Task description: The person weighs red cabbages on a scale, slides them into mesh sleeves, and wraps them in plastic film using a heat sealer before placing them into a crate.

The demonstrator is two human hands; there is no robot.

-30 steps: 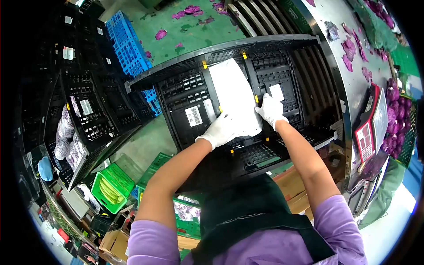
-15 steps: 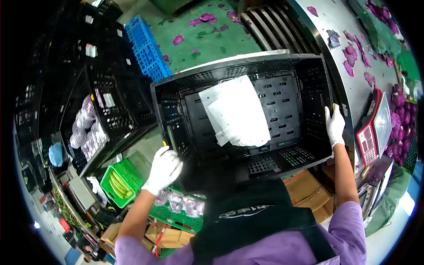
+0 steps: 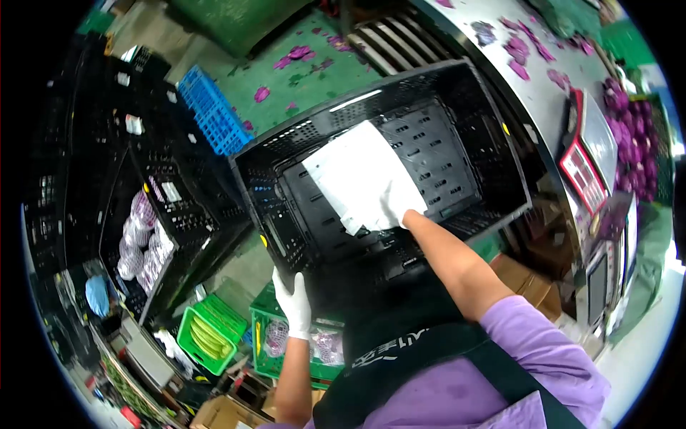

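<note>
A black plastic crate (image 3: 493,161) lies tilted in front of my body, its open top towards me. White sheets (image 3: 357,168) rest on its slotted floor. My right hand (image 3: 391,207), in a white glove, reaches into the crate and is on the lower right part of the sheets; its fingers blend with the white and are hard to tell apart. At the crate's lower left corner is my left hand (image 3: 293,304), also gloved, thumb and fingers apart, against or close beside the outer wall.
Black crates (image 3: 193,193) with net-wrapped produce stand at left. Green crates (image 3: 243,325) hold long green vegetables and wrapped produce below. A blue crate (image 3: 211,111) is on the floor. At right are a metal table (image 3: 532,93), a red scale (image 3: 586,171) and purple vegetables (image 3: 632,143).
My right hand has left the crate's right rim and moved in onto the sheets. My left hand has shifted down. The crate appears turned anticlockwise, and the whole view has shifted.
</note>
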